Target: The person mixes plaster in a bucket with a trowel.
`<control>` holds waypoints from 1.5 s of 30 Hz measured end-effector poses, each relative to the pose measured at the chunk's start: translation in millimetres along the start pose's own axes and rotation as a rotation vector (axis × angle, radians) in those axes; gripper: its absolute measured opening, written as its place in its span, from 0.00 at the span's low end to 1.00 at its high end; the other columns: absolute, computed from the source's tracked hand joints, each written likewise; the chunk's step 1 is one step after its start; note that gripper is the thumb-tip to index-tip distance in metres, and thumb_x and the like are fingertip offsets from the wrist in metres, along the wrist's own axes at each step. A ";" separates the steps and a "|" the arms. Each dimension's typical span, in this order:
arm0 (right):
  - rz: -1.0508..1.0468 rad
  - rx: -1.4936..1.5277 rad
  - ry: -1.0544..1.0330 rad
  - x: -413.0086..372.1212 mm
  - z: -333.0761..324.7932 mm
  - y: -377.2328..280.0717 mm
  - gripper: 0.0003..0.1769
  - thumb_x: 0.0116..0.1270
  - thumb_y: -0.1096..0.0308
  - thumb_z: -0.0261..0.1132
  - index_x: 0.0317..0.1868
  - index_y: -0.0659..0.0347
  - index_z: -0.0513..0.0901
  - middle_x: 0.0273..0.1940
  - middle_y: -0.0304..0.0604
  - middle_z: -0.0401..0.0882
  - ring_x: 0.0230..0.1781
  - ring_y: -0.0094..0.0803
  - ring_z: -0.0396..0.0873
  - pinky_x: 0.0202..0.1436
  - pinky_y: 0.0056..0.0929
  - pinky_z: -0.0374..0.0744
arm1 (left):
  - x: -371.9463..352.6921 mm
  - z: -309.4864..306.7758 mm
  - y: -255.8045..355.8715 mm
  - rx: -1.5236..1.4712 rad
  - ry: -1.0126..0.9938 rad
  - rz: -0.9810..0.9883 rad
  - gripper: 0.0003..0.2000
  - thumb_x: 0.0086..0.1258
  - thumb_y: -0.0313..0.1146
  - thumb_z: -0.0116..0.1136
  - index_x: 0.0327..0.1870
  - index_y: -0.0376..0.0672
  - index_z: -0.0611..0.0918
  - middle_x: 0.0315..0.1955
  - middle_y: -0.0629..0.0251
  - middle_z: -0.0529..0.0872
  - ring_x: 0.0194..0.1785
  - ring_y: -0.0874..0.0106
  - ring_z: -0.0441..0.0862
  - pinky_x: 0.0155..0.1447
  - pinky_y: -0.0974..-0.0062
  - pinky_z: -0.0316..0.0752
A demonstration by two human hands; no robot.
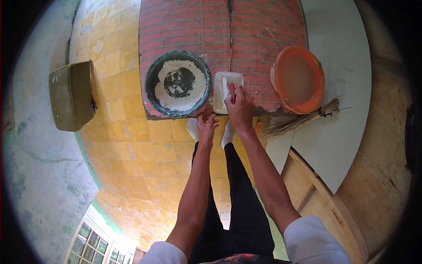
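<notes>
- White sleeves (314,240) sit nearest to me, with black trousers (246,198) below, between my forearms.
- Left hand (206,128): partly open, fingers loosely bent, holding nothing that I can see; it is just beside the dark green basin (150,97), and I cannot tell whether it touches the rim.
- Right hand (241,108): closed in a pinch on a small red brush-like piece (232,89), white along one side, over the pale rectangular tray (238,78). Wet fingers could slip on it, and a sideways push could drag the tray off the table edge.
- White powder in the basin rings a bare dark middle; if my left wrist knocked that rim, powder could spill.
- Orange basin (320,70), to the right of the tray and well apart, contains cloudy liquid; a swing of my right elbow could slop it onto the stick broom (303,123) just beside.
- Red brick-patterned tabletop (184,26) stretches away beyond everything.
</notes>
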State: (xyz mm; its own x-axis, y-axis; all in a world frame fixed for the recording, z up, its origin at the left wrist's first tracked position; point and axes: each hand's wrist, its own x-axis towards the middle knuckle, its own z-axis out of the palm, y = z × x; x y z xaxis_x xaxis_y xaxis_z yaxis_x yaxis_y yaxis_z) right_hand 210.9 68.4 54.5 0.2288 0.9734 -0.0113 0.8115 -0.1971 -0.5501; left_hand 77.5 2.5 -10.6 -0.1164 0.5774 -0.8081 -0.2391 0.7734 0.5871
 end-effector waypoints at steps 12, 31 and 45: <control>0.088 0.120 -0.001 0.7 19.2 2.9 0.18 0.65 0.73 0.68 0.55 0.59 0.77 0.38 0.57 0.86 0.39 0.59 0.87 0.39 0.53 0.84 | 2.1 -13.8 -3.8 -0.059 -0.027 -0.014 0.20 0.78 0.35 0.61 0.67 0.44 0.73 0.54 0.61 0.86 0.50 0.67 0.87 0.53 0.68 0.81; 0.259 0.209 0.022 -1.9 -23.1 24.1 0.18 0.67 0.71 0.69 0.56 0.65 0.80 0.46 0.58 0.86 0.45 0.58 0.86 0.48 0.51 0.82 | 2.5 -59.5 14.4 -0.338 0.110 0.060 0.28 0.80 0.42 0.58 0.74 0.53 0.61 0.56 0.58 0.82 0.53 0.59 0.87 0.53 0.63 0.82; 0.217 0.306 0.145 4.6 -18.1 32.1 0.16 0.71 0.70 0.66 0.56 0.66 0.81 0.48 0.55 0.86 0.45 0.54 0.87 0.49 0.49 0.82 | 8.0 -72.4 46.0 -0.469 0.167 0.193 0.46 0.76 0.27 0.65 0.86 0.63 0.46 0.71 0.52 0.71 0.57 0.57 0.86 0.59 0.57 0.88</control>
State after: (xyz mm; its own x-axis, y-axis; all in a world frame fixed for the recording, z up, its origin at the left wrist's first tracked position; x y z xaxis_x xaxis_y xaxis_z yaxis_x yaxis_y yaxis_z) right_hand 247.7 64.4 51.9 0.4687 0.8820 -0.0485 0.5431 -0.3310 -0.7717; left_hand -4.3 23.7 6.4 -0.3438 0.6187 -0.7064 -0.5990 0.4349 0.6724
